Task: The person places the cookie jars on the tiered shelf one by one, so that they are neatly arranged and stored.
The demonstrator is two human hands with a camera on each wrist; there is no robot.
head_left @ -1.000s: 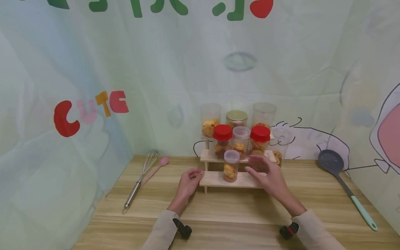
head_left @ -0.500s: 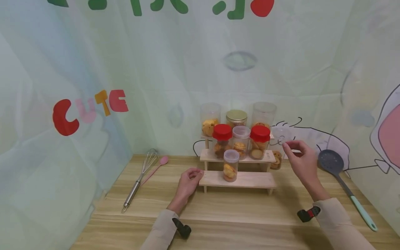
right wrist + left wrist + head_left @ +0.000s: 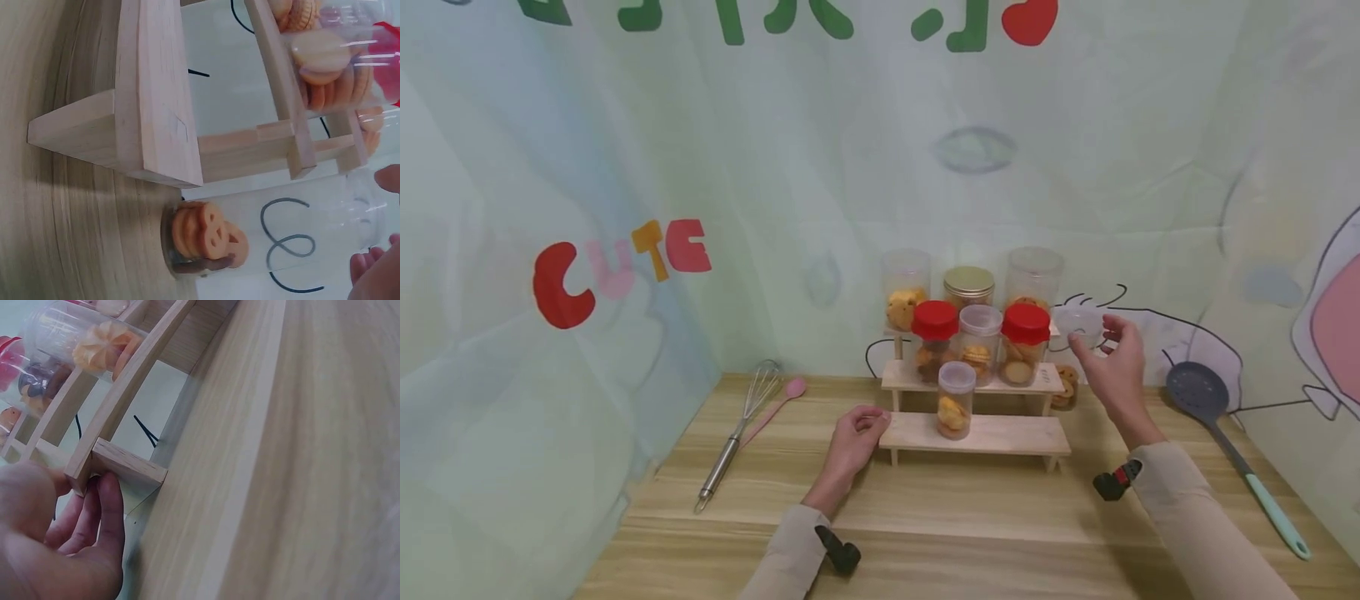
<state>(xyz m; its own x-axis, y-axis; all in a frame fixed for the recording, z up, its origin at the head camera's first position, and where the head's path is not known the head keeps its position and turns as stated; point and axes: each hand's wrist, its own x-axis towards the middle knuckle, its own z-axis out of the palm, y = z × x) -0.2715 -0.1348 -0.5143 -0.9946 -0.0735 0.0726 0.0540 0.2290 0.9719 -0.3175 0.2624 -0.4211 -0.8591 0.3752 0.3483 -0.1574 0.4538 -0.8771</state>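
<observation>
My left hand (image 3: 854, 439) pinches the left end of the lowest step of a wooden tiered rack (image 3: 1015, 434); in the left wrist view, the thumb lies above the board (image 3: 119, 400) and the fingers curl beneath it. To the right of the rack stands a tall clear jar (image 3: 300, 231) on the table, with cookies (image 3: 206, 234) at its bottom. My right hand (image 3: 1116, 371) is at this jar's upper end, thumb and fingers spread to either side of it. A small clear jar (image 3: 955, 408) of cookies stands on the lowest step.
Two red-lidded jars (image 3: 936, 321) flank a clear jar (image 3: 979, 342) on the middle step. A gold-lidded jar (image 3: 968, 286) stands between two clear jars on top. A whisk (image 3: 737, 433) and pink spoon (image 3: 775, 408) lie left, a slotted turner (image 3: 1225, 442) right.
My right hand has left the small jar's side, swung out to the right, then come back left to the tall clear jar's top. The left hand stays on the rack.
</observation>
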